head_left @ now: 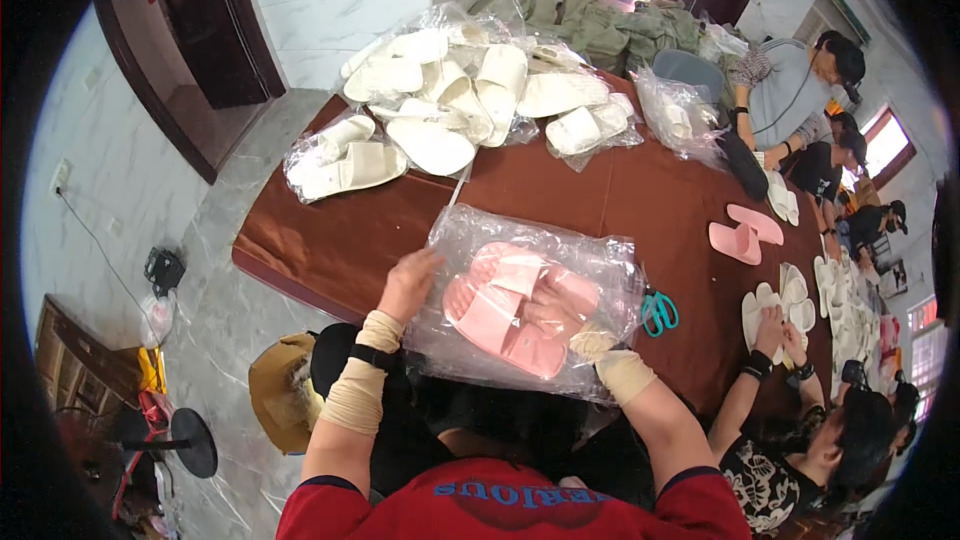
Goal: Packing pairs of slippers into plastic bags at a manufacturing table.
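A pair of pink slippers (484, 316) lies inside a clear plastic bag (580, 235) at the table's near edge, in front of me. My right hand (560, 308) reaches into the bag from its right side, with its fingers curled over the slippers. At the bag's left edge, my left hand (408, 282) is closed on the film. Just right of the bag rest scissors (659, 313) with teal handles.
Bagged white slippers (435, 90) are heaped across the far side of the brown-covered table (540, 190). Another pink pair (740, 236) lies to the right. Several co-workers handle white slippers (775, 310) along the right. A cardboard box (280, 390) stands on the floor at left.
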Demonstrator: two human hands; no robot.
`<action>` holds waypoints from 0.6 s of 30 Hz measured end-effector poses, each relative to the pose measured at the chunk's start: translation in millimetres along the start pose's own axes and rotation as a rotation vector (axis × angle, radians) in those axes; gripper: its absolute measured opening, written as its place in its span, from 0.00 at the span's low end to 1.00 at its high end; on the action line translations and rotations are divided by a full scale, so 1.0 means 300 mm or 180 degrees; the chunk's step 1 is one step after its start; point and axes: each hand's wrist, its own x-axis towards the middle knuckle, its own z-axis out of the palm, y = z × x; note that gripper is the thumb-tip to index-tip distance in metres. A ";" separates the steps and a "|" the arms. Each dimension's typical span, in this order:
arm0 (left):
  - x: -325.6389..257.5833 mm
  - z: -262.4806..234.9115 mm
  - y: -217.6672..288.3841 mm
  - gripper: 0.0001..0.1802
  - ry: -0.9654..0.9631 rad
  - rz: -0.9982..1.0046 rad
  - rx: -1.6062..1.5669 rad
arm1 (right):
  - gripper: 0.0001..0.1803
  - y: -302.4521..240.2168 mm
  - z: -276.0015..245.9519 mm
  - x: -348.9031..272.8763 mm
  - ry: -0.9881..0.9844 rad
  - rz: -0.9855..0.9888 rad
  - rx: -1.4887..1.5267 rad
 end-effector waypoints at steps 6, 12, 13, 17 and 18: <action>0.022 0.001 -0.016 0.13 0.0893 -0.0504 -0.1002 | 0.13 -0.097 -0.108 0.105 0.0650 -0.0003 0.0194; 0.035 0.057 -0.023 0.18 0.1030 -0.0365 -0.0359 | 0.17 -0.032 0.049 0.142 0.0236 -0.0181 0.0022; 0.037 0.079 -0.033 0.19 0.0954 0.0177 0.0249 | 0.17 -0.020 0.065 0.144 0.0223 -0.0186 0.0019; 0.089 0.150 -0.006 0.21 0.0527 -0.0075 0.0977 | 0.12 0.060 0.191 0.064 -0.0126 0.0492 0.0374; 0.092 0.164 0.006 0.21 0.0473 0.0004 0.1132 | 0.12 0.080 0.208 0.023 0.0211 0.0351 0.0170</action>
